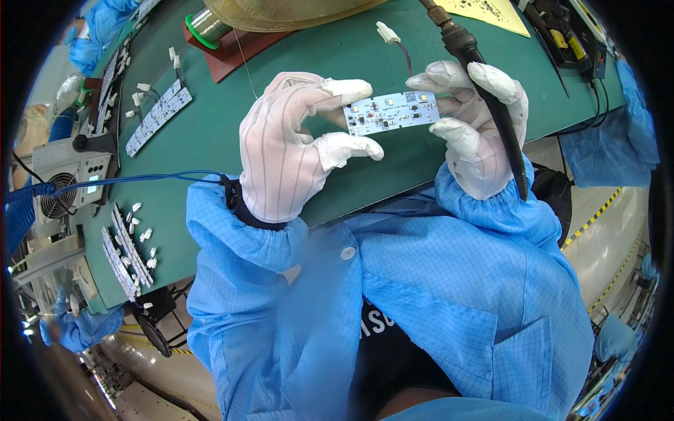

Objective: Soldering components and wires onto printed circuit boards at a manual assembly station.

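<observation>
A small white circuit board (390, 114) with dark and yellow components is held level between my hands, above the green table mat. My left hand (281, 144), in a striped glove with white-covered fingertips, pinches its left end between thumb and fingers. At the board's right end, the gloved fingers and thumb of my right hand (484, 133) close around it. That hand also carries a black soldering iron (500, 116), slanting across the palm with its metal end pointing away. Just beyond the right fingertips lies a white connector (387, 33) on a dark wire; its lower end is hidden.
A solder spool (206, 29) stands on a reddish base beside a brownish rounded cover (281, 12). Board strips with white connectors (160, 116) lie left, more boards (126, 254) nearer. A blue cord (140, 178) runs to my left wrist. A yellow sheet (484, 10) lies far right.
</observation>
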Tool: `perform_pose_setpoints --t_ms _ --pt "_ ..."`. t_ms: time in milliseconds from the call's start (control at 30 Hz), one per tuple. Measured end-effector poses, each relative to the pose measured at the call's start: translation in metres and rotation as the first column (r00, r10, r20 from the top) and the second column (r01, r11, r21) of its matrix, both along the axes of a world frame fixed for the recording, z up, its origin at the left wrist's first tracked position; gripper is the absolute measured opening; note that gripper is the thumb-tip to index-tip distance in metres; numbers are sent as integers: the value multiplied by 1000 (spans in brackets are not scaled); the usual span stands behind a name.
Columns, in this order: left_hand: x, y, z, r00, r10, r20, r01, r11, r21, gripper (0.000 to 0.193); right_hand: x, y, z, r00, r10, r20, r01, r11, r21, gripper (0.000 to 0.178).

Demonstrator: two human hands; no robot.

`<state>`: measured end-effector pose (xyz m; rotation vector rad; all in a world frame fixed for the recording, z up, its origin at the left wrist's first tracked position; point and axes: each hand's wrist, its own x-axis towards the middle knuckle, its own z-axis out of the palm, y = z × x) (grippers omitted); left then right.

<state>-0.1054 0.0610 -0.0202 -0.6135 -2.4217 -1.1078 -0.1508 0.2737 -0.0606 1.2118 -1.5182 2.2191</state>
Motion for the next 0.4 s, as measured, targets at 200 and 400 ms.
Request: perform_pose_setpoints --t_ms 200,400 --pt "-4 1 -1 1000 -13 23 13 1000 -11 54 -2 2 0 1000 -10 0 10 1000 2 59" --pt "-11 8 5 999 -3 -47 5 999 46 50 0 4 0 1000 1 -23 -1 1000 -13 60"
